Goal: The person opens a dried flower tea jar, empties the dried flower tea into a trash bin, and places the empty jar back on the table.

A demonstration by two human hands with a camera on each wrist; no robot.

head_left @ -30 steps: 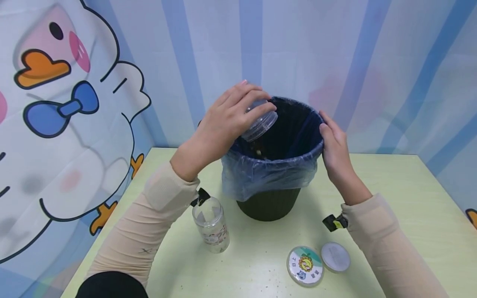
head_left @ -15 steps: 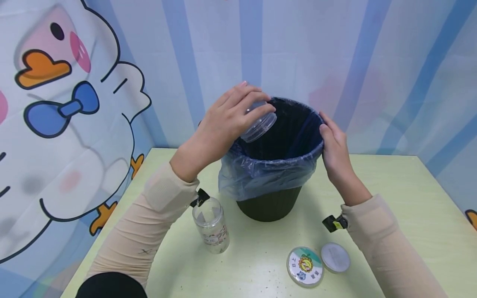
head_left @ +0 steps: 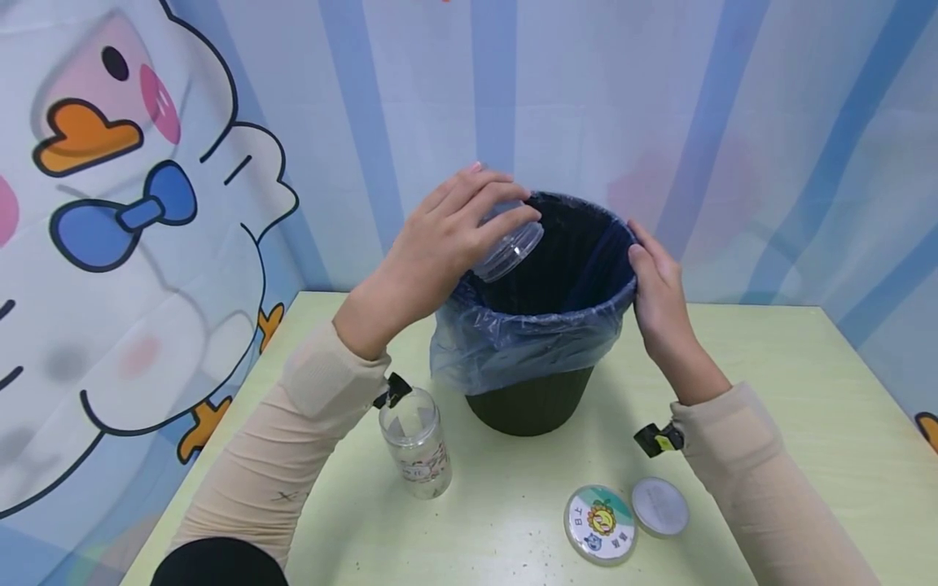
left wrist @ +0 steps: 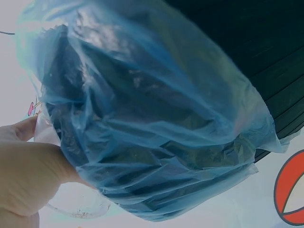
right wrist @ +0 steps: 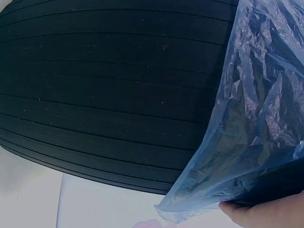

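Note:
My left hand [head_left: 447, 236] grips a clear plastic jar [head_left: 513, 251], tipped mouth-down over the left side of a dark trash can [head_left: 531, 411]. A translucent blue bin liner [head_left: 520, 346] is folded over the can's rim. On the far right of that rim, my right hand [head_left: 663, 301] holds the edge, thumb inside and fingers outside. Much of the left wrist view is filled by the liner [left wrist: 142, 118], which partly covers the jar. The can's ribbed dark wall [right wrist: 109, 95] takes up most of the right wrist view.
An uncapped clear bottle [head_left: 418, 456] stands front left of the can. Two round lids lie at the front right: a printed one [head_left: 601, 525] and a smaller greyish one [head_left: 659, 506]. Small dark crumbs dot the pale table [head_left: 769, 366]. A printed curtain [head_left: 586, 106] hangs behind.
Small bits were falling from the jar's mouth a second ago; none show falling now. The liner's hanging flap has shifted slightly left. Both hands keep almost the same place.

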